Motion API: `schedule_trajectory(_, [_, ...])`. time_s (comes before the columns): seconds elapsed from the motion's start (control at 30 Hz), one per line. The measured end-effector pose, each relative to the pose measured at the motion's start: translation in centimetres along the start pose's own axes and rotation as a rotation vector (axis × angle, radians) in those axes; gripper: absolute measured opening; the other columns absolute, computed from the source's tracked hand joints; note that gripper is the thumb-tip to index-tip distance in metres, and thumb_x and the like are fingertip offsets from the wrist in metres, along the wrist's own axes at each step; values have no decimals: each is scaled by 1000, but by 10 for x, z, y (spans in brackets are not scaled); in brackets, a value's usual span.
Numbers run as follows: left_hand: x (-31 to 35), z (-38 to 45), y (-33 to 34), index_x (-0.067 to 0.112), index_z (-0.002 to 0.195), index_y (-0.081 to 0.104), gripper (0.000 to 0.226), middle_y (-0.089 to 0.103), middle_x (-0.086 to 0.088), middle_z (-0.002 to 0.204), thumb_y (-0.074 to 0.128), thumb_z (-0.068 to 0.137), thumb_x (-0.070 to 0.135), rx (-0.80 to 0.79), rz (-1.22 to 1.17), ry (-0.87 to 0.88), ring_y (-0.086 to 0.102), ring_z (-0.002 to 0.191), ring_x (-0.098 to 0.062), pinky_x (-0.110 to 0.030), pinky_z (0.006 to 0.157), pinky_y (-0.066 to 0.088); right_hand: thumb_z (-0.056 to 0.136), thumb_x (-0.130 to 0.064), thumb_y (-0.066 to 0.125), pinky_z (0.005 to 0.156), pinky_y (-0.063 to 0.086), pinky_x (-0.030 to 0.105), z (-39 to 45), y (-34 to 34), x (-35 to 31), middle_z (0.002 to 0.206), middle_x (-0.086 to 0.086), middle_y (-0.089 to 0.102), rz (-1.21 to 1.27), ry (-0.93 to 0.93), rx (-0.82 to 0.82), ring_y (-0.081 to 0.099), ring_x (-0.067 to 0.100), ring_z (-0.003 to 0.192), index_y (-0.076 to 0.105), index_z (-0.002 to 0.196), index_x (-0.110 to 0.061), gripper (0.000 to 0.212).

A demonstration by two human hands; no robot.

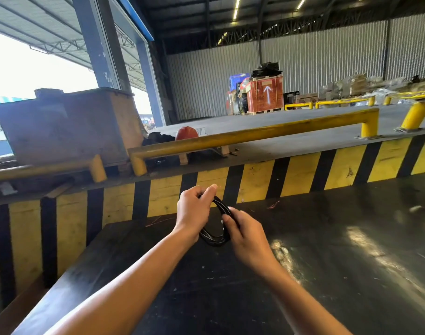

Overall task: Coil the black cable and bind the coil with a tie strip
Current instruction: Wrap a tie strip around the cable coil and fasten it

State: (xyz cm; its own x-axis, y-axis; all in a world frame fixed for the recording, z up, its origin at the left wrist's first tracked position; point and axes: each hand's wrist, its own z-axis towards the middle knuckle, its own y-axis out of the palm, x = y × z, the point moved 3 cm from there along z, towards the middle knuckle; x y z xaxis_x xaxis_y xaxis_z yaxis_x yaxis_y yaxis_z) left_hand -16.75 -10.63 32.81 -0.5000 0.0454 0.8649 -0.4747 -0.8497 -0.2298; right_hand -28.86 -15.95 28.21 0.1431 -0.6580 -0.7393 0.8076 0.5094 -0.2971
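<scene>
Head view, centre of the frame: the black cable [217, 222], wound into a small oval coil of several glossy turns, is held in the air between both hands just above the counter [339, 250]. The left hand [194, 209] is closed over the coil's upper left arc, its thumb laid across the top of the loop. The right hand [247, 235] is closed on the coil's right side, fingers curled around the strands, with a small pale spot showing just beside the fingertips; what it is cannot be told. The coil's lower arc hangs free below and between the two wrists. Whether a tie strip is on the coil cannot be told.

Beneath the hands the counter is dark and shiny, reflecting overhead light at lower right; its surface is open to the right and toward the viewer. Its left edge runs diagonally from the middle to the lower left of the frame. A few thin reddish wire scraps [273, 204] lie on it near the far edge. Directly behind the counter rises a yellow-and-black striped wall [298, 175], topped by a yellow guard rail [255, 134]. At left centre stands a brown crate [68, 124], with an orange hard hat [186, 133] beside it.
</scene>
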Motion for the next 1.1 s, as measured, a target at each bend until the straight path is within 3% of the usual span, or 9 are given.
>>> schedule_trajectory(0.1, [-7,-3,-1,8,67,57,28,48,-9,59,62,88,27,47,-156,-103,41,48,-19,-26,38,35,99,-21,42,54,39,10,-15,15,6,64,-11,53,106,78,62,52,-4,57,56,83,-26,22])
schedule_trajectory(0.23, [-17,-14,0,11,75,65,24,58,-8,63,60,90,28,-75,-199,-199,49,45,-9,-22,41,40,100,-21,40,54,39,11,-21,16,12,67,-9,58,133,108,86,54,-3,60,58,81,-24,26])
schedule_trajectory(0.43, [-15,-21,-11,15,71,69,34,66,0,61,55,92,38,-162,393,273,56,54,-11,-25,53,44,99,-18,42,52,38,14,-23,15,9,65,-11,54,67,21,-48,50,-1,57,54,76,-28,28])
schedule_trajectory(0.53, [-17,-21,-14,15,66,66,42,59,5,54,56,89,48,-252,422,222,49,45,-4,-15,44,36,99,-17,42,52,37,11,-23,13,9,61,-12,51,51,-1,-95,50,-5,56,48,68,-34,36])
schedule_trajectory(0.67, [-30,-32,-14,21,76,75,19,68,11,64,66,86,35,-298,347,144,59,58,7,-7,53,42,99,-19,44,54,37,12,-35,17,20,66,-12,56,69,17,-209,53,-3,60,54,76,-33,29])
schedule_trajectory(0.77, [-50,-46,-14,17,75,77,14,71,5,67,70,83,27,-262,373,83,61,60,3,-13,58,46,96,-27,49,66,47,28,-54,17,51,78,-3,63,120,159,-319,56,6,70,62,104,-23,16])
schedule_trajectory(0.83, [-68,-56,-21,17,67,75,17,71,4,63,71,81,25,-233,442,37,60,56,0,-17,56,47,93,-32,54,76,51,35,-75,13,79,87,-2,65,122,338,-363,63,12,79,57,119,-19,29])
schedule_trajectory(0.97, [-112,-85,-35,22,51,61,29,58,8,49,71,77,27,-281,634,-20,54,48,-5,-23,53,41,84,-37,63,81,50,33,-137,10,139,97,1,68,-153,608,-535,65,15,84,61,106,-22,26])
schedule_trajectory(1.1, [-154,-120,-40,26,51,56,34,51,9,46,71,76,43,-457,833,-80,55,57,-16,-27,58,41,82,-27,58,86,46,28,-212,30,172,118,7,65,-478,715,-820,61,24,107,59,114,-18,34])
